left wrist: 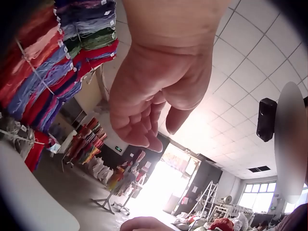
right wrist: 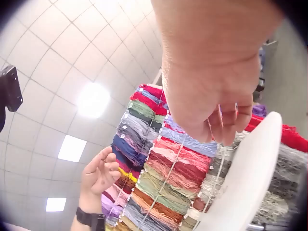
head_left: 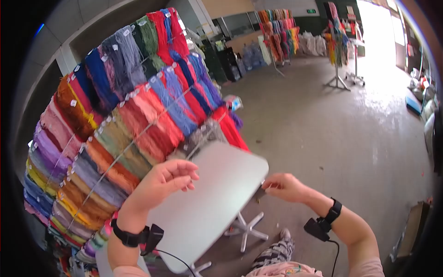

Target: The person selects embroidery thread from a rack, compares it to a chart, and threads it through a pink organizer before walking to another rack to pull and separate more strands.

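My left hand is raised over the white table, its fingers loosely bent. Nothing shows between those fingers in the left wrist view, where the left hand hangs against the ceiling. Beside the table's right edge is my right hand, with fingers loosely bent downward. In the right wrist view, the right hand overlaps the yarn display near the tabletop, and no held thing shows. Skeins of yarn in many colours hang in tiers on the tall rack left of the table, bearing small white tags.
The table stands on a wheeled star base. Farther back are another yarn rack and a stand hung with skeins. A cardboard piece leans at the right. Bags and bundles line the right side, near a bright doorway.
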The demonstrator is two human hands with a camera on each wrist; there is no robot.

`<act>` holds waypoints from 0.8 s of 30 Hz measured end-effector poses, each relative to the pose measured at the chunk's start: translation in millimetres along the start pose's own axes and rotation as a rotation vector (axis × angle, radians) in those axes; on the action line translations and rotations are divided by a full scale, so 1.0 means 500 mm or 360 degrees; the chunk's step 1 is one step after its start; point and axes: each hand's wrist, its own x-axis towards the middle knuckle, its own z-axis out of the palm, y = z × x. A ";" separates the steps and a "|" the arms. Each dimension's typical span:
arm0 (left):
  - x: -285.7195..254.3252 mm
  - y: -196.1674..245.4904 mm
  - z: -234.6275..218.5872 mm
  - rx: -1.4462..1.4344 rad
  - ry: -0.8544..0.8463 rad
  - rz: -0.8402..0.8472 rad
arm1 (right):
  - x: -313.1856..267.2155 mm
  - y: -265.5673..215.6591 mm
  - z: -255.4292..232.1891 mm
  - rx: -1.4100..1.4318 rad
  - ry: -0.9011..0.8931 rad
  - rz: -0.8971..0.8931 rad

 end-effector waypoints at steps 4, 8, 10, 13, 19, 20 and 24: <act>0.176 -0.006 -0.083 -0.0050 0.0113 0.0060 | 0.253 0.025 -0.081 -0.0023 -0.0167 -0.0127; 0.316 -0.008 -0.143 -0.0340 0.0287 0.0018 | 0.495 0.055 -0.121 0.0505 -0.0281 -0.0163; 0.364 -0.008 -0.161 -0.0345 0.0378 -0.0051 | 0.612 0.041 -0.140 0.0580 -0.0380 -0.0158; 0.405 -0.028 -0.182 -0.0361 0.0557 -0.0156 | 0.806 0.046 -0.122 0.0788 -0.0300 -0.0202; 0.410 -0.052 -0.200 -0.0208 0.1035 -0.0398 | 1.085 0.039 -0.074 0.0851 0.0242 -0.0497; 0.415 -0.051 -0.202 -0.0249 0.1135 -0.0412 | 1.111 0.037 -0.069 0.0822 0.0354 -0.0565; 0.476 -0.033 -0.211 -0.0204 0.1296 -0.0448 | 1.195 0.051 -0.051 0.0447 0.0473 -0.0457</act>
